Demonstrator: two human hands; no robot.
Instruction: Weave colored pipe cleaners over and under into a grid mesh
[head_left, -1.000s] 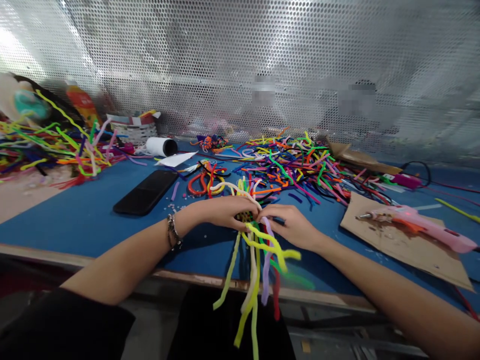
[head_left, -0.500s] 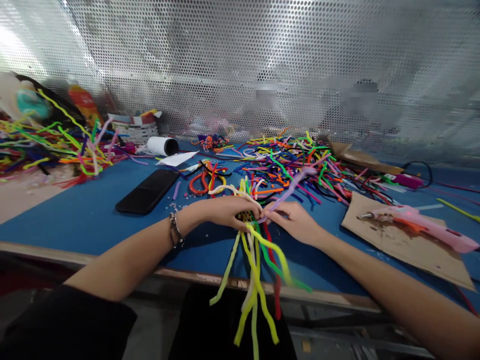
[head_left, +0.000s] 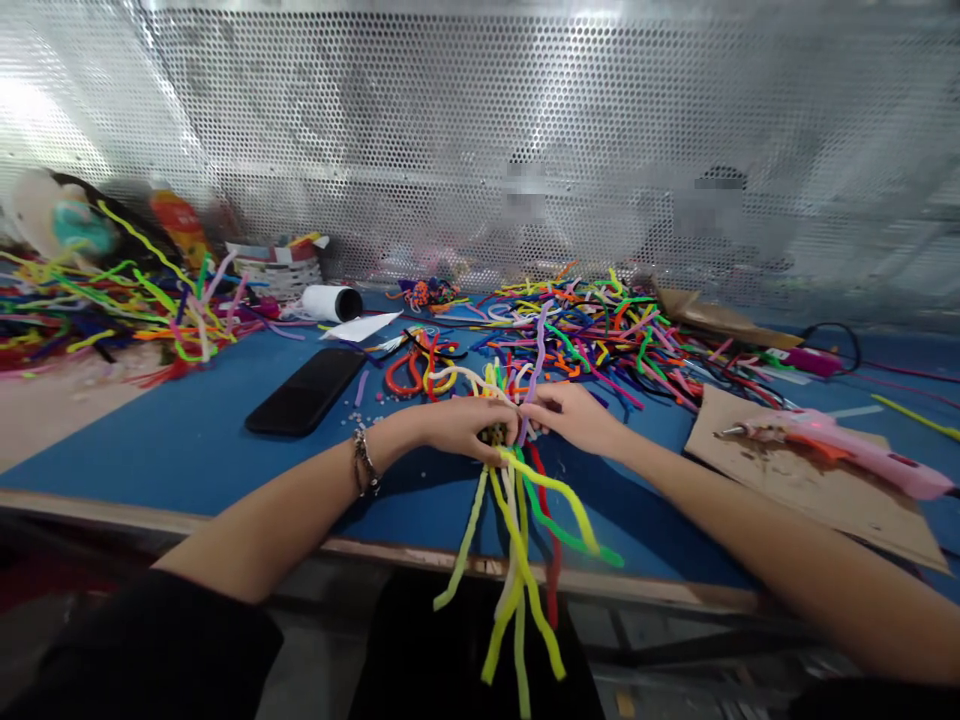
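Between my hands is a woven bundle of pipe cleaners [head_left: 517, 545], its yellow, green, cream and red ends hanging over the table's front edge. My left hand [head_left: 469, 428] is closed around the woven part, which its fingers mostly hide. My right hand [head_left: 574, 412] pinches a lilac pipe cleaner [head_left: 538, 360] that stands nearly upright against the weave's right side. A cream pipe cleaner [head_left: 469, 374] arches out behind my left fingers. Just beyond lie red-handled pliers [head_left: 405, 374], partly covered by loose pieces.
A black phone [head_left: 306, 392] lies left on the blue table [head_left: 180, 425]. Heaped pipe cleaners [head_left: 592, 325] spread at the back, another pile [head_left: 112, 300] far left. At right, a pink glue gun [head_left: 840, 448] rests on cardboard [head_left: 757, 470]. A perforated metal panel [head_left: 450, 130] stands behind.
The lilac pipe cleaner has swung from leaning right to nearly upright, and my right hand has shifted slightly left and up. My left hand keeps its hold; the view has shifted a little.
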